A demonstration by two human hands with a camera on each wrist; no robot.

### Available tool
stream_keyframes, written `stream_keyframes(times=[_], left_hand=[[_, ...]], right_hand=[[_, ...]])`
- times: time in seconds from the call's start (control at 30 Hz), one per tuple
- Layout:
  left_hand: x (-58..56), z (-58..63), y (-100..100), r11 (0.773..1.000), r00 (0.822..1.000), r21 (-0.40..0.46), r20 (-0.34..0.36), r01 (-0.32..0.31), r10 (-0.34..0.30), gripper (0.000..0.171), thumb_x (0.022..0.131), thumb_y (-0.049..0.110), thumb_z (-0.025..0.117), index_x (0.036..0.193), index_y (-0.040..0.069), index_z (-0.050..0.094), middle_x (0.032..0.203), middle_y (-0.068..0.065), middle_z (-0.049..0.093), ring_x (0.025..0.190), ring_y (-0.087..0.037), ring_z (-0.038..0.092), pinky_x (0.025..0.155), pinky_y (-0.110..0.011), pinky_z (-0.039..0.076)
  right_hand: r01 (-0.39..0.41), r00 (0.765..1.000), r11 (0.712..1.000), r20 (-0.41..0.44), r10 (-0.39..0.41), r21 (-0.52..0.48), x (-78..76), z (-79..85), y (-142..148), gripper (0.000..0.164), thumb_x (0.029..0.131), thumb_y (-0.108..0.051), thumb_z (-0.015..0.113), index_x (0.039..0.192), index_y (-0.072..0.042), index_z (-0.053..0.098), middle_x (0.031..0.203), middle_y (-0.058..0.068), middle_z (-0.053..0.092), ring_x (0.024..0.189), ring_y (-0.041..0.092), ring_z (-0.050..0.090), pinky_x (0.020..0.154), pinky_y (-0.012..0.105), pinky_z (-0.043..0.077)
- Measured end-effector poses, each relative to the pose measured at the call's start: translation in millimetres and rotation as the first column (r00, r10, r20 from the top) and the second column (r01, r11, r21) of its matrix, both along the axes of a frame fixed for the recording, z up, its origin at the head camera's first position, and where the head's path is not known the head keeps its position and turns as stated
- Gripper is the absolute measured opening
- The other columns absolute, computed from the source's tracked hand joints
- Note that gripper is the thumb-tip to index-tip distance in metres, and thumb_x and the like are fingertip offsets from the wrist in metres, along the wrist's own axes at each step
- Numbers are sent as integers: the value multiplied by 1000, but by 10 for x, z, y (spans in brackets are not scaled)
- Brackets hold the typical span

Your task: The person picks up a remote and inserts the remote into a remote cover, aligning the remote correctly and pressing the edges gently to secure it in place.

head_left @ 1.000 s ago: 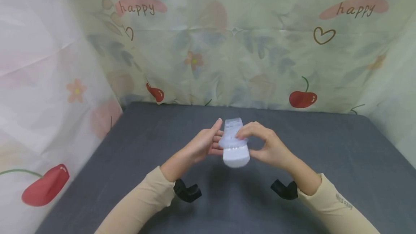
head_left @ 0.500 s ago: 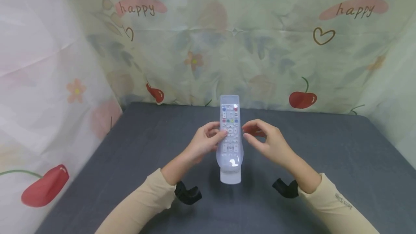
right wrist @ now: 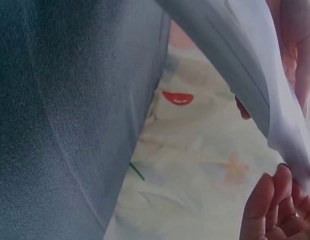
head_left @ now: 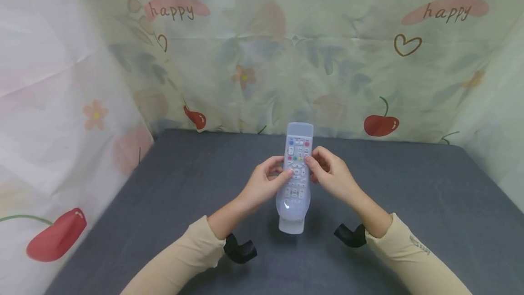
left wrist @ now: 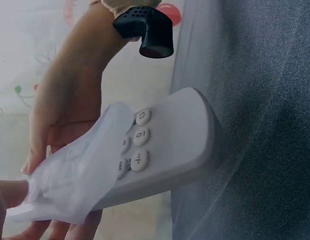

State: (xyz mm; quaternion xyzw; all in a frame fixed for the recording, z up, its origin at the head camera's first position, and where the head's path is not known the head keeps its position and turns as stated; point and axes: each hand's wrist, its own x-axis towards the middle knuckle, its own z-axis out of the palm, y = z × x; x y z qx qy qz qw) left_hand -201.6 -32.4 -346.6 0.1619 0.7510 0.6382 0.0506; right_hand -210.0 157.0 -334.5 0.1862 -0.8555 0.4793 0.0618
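Observation:
A white remote control [head_left: 291,227] is tilted up above the table, its button face toward me. A translucent sleeve [head_left: 295,201] covers most of it, and its lower end sticks out bare. In the left wrist view the bare end [left wrist: 182,127] shows several buttons beside the loose, flared rim of the sleeve [left wrist: 102,160]. My left hand [head_left: 262,182] grips the left side, thumb over the buttons and fingers behind. On the right edge, higher up, my right hand [head_left: 335,174] pinches the sleeved remote between thumb and fingers. The right wrist view shows the fingertips [right wrist: 282,182] at the sleeve's narrow end.
A dark grey cloth-covered table [head_left: 196,167] lies under both hands. Printed curtains [head_left: 254,49] hang behind it and along its sides. Black camera mounts [head_left: 240,249] sit at both wrists.
The remote has turned from end-on to face-up toward me, then shifted slightly right. My left hand has closed round it; my right hand let go, then took its right edge.

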Motion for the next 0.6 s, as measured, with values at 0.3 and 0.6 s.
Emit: stream_keyframes(times=[0.3,0.6], left_hand=[[7,-12,40,999,1000,20,-1,-26,26,35,93,16,57,126,3,52,107,-23,66,92,-29,68,76,-33,55],[22,-29,37,1000,1000,2,14,-26,26,39,95,15,54,132,2,49,113,-22,64,99,-30,67,81,-37,55]], right_hand=[[-63,998,998,-1,63,23,21,27,25,16,98,-14,45,100,0,54,72,15,54,63,19,52,60,26,48],[-45,992,989,-107,61,144,18,59,68,9,94,-10,51,89,-5,57,69,5,51,57,10,46,54,22,43]])
